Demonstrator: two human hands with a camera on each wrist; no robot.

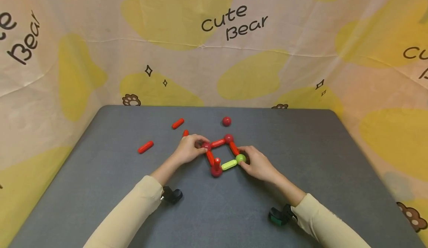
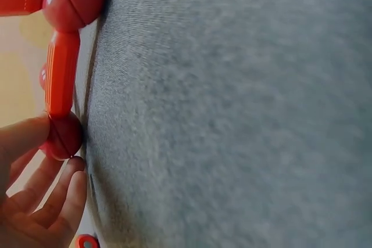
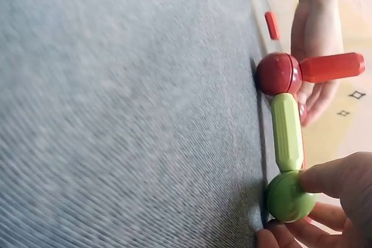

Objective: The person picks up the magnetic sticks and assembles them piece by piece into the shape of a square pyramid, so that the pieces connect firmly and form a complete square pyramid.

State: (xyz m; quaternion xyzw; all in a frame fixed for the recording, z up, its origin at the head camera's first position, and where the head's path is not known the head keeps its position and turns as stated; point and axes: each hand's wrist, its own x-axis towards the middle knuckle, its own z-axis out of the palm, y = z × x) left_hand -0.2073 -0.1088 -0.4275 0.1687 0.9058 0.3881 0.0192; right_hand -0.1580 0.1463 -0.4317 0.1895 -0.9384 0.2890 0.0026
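Note:
A four-sided frame of rods and balls lies on the grey table. Its left corner is a red ball (image 2: 65,137), which my left hand (image 1: 189,149) grips between thumb and fingers. At the right corner my right hand (image 1: 258,163) holds a green ball (image 3: 288,197) the same way. A light green rod (image 3: 286,132) joins that ball to the near red ball (image 1: 216,171), from which one red rod (image 3: 332,67) stands upright. Another red ball (image 1: 229,138) forms the far corner. Red rods (image 2: 61,74) make the other three sides.
One loose red ball (image 1: 226,121) lies beyond the frame. Loose red rods lie to the left: one far back (image 1: 178,123), one farther left (image 1: 145,147), and one partly hidden behind my left hand (image 1: 185,133). A printed cloth (image 1: 187,62) hangs behind the table (image 1: 214,218).

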